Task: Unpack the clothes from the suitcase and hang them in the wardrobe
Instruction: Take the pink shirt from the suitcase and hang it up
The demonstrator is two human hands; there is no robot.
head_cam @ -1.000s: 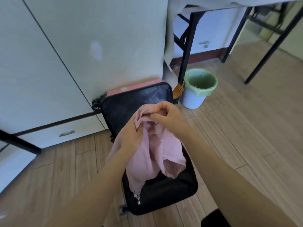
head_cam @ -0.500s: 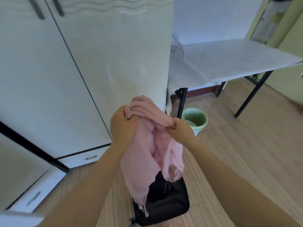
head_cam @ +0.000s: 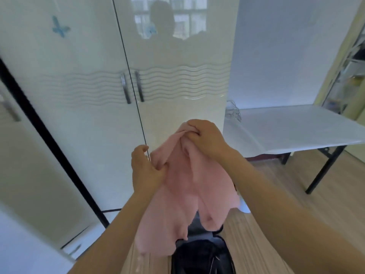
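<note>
The right hand clutched the top of a limp pale-pink garment, the left hand pinching its edge, over the black suitcase before the glossy white wardrobe.

We have the garment hanging before the wardrobe, left hand holding it at nine o'clock, right hand at twelve; suitcase on the floor at six, tabletop off at three.

Arms extended, right hand above left hand, both gripping garment
</note>
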